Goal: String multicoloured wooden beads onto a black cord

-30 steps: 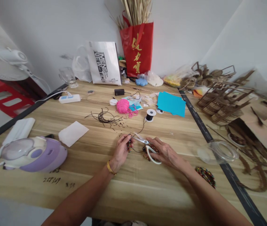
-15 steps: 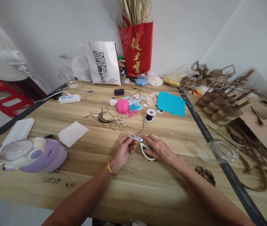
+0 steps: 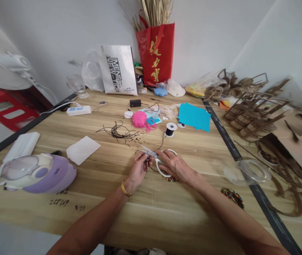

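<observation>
Pinched in my left hand (image 3: 137, 168) is a string of small multicoloured beads (image 3: 147, 163) that hangs below the fingers. My right hand (image 3: 174, 163) is closed on white-handled scissors (image 3: 159, 170), whose parted blades point left, over the left fingertips. More beads show beneath the right hand. Beyond the hands a black cord runs up to a spool of black cord (image 3: 169, 131). Black cord lengths (image 3: 117, 131) lie in a loose bundle, with short clippings (image 3: 135, 141) scattered beside them. A coiled beaded strand (image 3: 232, 197) rests by my right forearm.
On the left are a purple and white appliance (image 3: 42, 173) and a white paper (image 3: 83, 150). Pink yarn (image 3: 139, 119) and blue sheets (image 3: 194, 117) lie farther back. Woven baskets (image 3: 254, 115) and a clear tubing coil (image 3: 254, 170) are on the right. Bags stand at the wall.
The scissors and my right hand have shifted slightly left, so the blades now reach across my left fingertips. More beads have come into view under the right hand.
</observation>
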Action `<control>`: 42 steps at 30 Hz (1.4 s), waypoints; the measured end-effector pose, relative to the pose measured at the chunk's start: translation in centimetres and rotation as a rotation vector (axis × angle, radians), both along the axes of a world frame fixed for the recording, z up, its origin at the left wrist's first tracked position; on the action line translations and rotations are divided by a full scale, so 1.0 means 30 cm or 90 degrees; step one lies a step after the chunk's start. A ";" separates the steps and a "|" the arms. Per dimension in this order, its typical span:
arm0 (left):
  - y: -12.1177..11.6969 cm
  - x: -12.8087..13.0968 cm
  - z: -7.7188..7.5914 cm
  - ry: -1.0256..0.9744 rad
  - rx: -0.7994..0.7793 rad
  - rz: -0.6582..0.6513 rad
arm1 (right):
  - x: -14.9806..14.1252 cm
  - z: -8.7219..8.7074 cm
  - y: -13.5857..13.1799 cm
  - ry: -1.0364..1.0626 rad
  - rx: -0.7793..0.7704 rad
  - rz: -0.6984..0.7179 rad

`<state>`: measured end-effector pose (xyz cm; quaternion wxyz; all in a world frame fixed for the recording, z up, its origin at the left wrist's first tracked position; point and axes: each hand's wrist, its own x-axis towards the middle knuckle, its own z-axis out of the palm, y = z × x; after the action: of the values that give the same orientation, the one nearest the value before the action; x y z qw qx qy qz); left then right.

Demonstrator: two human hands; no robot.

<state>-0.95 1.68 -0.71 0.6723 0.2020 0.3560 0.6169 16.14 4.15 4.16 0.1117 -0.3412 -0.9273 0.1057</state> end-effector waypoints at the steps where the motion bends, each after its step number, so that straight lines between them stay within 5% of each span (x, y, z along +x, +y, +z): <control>1: 0.001 0.000 0.003 0.000 -0.005 0.004 | -0.005 0.000 0.001 0.005 -0.001 -0.001; 8: 0.001 -0.005 0.007 -0.019 -0.024 0.014 | -0.011 -0.003 0.035 0.151 -0.146 -0.016; 13: -0.002 -0.010 0.009 -0.011 -0.006 -0.006 | 0.041 0.032 0.055 0.313 -0.377 -0.030; 20: 0.000 -0.016 0.015 0.024 0.059 -0.044 | 0.195 0.061 0.016 0.341 -0.654 -0.004; 29: -0.010 -0.008 0.028 0.100 0.063 -0.099 | 0.213 0.037 -0.015 0.330 -0.773 0.010; 42: -0.021 -0.005 0.046 0.106 0.043 -0.162 | 0.174 0.029 -0.002 0.328 -0.701 0.017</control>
<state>-1.09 1.05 0.68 0.7063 0.3182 0.3609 0.5193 21.36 4.09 5.03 0.1382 -0.3006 -0.6834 0.6507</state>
